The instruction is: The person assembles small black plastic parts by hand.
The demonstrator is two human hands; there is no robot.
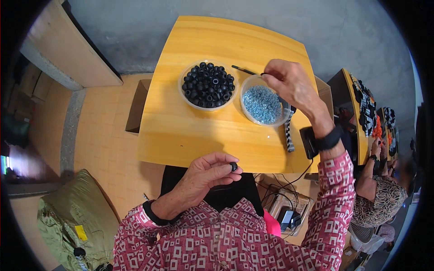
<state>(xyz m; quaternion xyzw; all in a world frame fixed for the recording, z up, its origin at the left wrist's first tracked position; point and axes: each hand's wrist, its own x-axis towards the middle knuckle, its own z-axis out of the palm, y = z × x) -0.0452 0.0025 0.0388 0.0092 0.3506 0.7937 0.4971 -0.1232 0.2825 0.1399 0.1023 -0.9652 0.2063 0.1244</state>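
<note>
My left hand (205, 178) is in front of the table's near edge, thumb and fingers closed on a black bead (233, 166). Above the far right rim of a clear round tub (244, 106), my right hand (291, 81) has its fingers pinched together; whatever they hold, if anything, is too small or hidden to make out. Small pale-blue glassy beads (262, 104) fill the bottom of that tub. To its left stands a wider clear tub (184, 95) heaped with round black beads (209, 86). A thin black pen-like stick (244, 69) reaches toward my right fingertips from behind the tubs.
The yellow wooden table (181, 140) stands against a grey wall. A black-and-white strip (289, 133) lies right of the blue beads. A dark cabled device (309, 142) is by my right wrist. A green sack (79, 221) sits lower left. Another person (379, 198) works at far right.
</note>
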